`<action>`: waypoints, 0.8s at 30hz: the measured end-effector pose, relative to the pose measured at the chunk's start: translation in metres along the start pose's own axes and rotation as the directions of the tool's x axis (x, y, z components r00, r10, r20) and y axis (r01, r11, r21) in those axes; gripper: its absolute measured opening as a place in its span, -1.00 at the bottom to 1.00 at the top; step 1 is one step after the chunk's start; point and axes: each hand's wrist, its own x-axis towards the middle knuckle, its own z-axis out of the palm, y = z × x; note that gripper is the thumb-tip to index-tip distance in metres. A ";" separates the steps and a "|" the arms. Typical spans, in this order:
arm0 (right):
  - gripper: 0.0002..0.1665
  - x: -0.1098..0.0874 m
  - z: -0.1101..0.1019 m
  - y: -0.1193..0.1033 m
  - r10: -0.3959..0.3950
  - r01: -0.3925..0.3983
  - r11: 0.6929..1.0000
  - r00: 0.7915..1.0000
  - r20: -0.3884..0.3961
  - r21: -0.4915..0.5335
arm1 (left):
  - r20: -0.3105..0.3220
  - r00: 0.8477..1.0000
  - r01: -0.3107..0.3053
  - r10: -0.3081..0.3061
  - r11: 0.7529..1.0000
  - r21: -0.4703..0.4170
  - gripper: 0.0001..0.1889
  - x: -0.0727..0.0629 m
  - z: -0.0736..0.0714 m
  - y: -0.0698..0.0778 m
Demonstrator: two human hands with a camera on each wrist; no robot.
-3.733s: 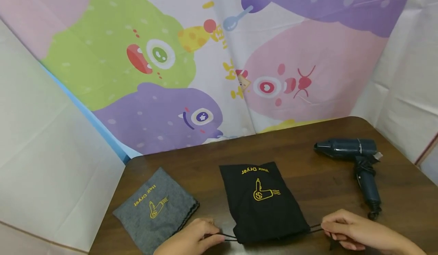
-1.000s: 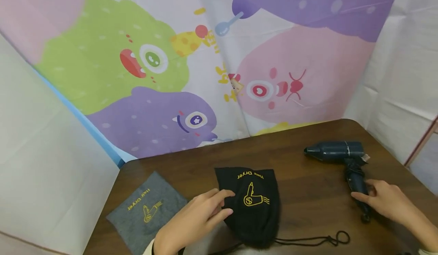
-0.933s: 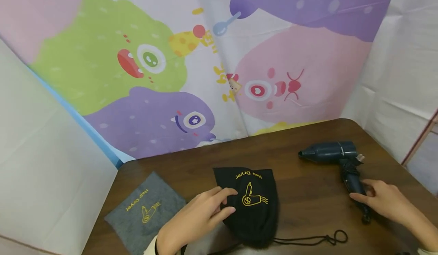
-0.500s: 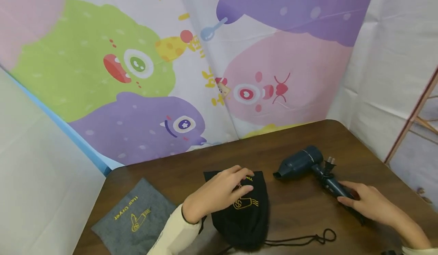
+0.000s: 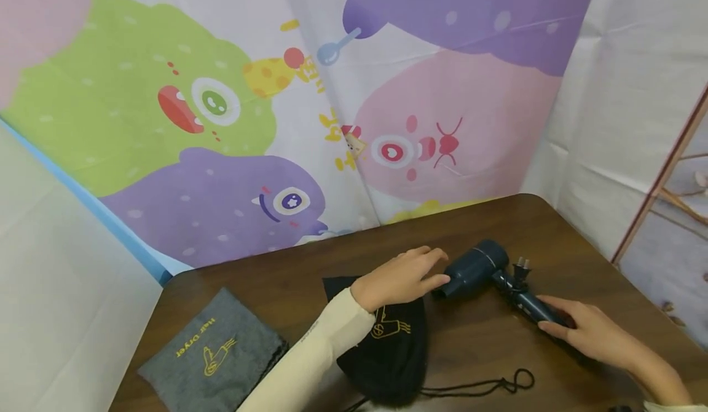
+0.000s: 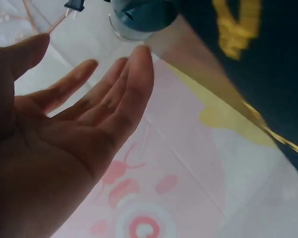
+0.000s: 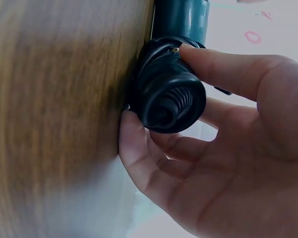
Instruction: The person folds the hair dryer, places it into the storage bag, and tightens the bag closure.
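A dark blue hair dryer point(image 5: 475, 267) lies on the right half of the table, its nozzle angled left toward the black drawstring pouch point(image 5: 395, 363). My right hand point(image 5: 600, 333) holds the dryer's handle; the right wrist view shows thumb and fingers curled round the handle's end point(image 7: 171, 101). My left hand point(image 5: 401, 278) reaches over the pouch, fingers loosely extended beside the nozzle. In the left wrist view, these fingers point(image 6: 131, 94) are apart from one another and hold nothing. The left forearm hides part of the pouch and its yellow print.
A grey pouch point(image 5: 212, 350) with yellow hair dryer print lies at the left of the wooden table point(image 5: 481, 350). The black pouch's drawstring point(image 5: 475, 391) trails right along the front. A plug point(image 5: 521, 269) sticks up from the dryer's handle. A cartoon-printed cloth point(image 5: 265, 123) hangs behind.
Earlier both hands pulled the black pouch's drawstrings. Since then the right hand has taken the dryer's handle and swung its nozzle leftward. The left hand has moved across the pouch to the nozzle.
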 end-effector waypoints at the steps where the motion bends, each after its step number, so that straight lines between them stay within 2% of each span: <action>1: -0.28 -0.001 0.000 0.000 0.001 -0.001 1.000 1.000 0.003 0.004 | -0.005 1.000 -0.011 0.011 1.000 0.006 -0.50 0.006 0.001 0.001; 4: -0.28 -0.002 -0.001 0.002 0.004 -0.004 1.000 1.000 0.017 0.013 | -0.002 1.000 0.002 -0.002 1.000 0.016 -0.47 0.026 0.006 0.003; 7: -0.28 -0.002 -0.001 0.003 -0.008 0.008 1.000 1.000 0.022 0.010 | 0.052 0.996 0.078 -0.079 0.997 0.015 -0.40 0.046 0.012 0.003; 11: -0.30 -0.003 0.000 0.003 -0.039 0.039 0.999 0.998 0.039 0.004 | 0.178 0.971 0.169 -0.162 0.985 -0.024 -0.26 0.069 0.023 0.003; 14: -0.31 -0.004 0.000 0.003 -0.038 0.037 0.999 0.997 0.071 0.013 | 0.259 0.948 0.215 -0.187 0.973 -0.083 -0.16 0.080 0.031 0.002; 17: -0.31 -0.004 -0.001 0.001 -0.030 0.028 0.999 0.995 0.097 0.026 | 0.297 0.937 0.232 -0.185 0.963 -0.134 -0.13 0.086 0.035 -0.001; 24: -0.22 -0.004 -0.002 0.000 -0.043 0.042 0.999 0.991 0.124 0.011 | 0.285 0.953 0.168 -0.106 0.965 -0.202 -0.20 0.093 0.040 -0.009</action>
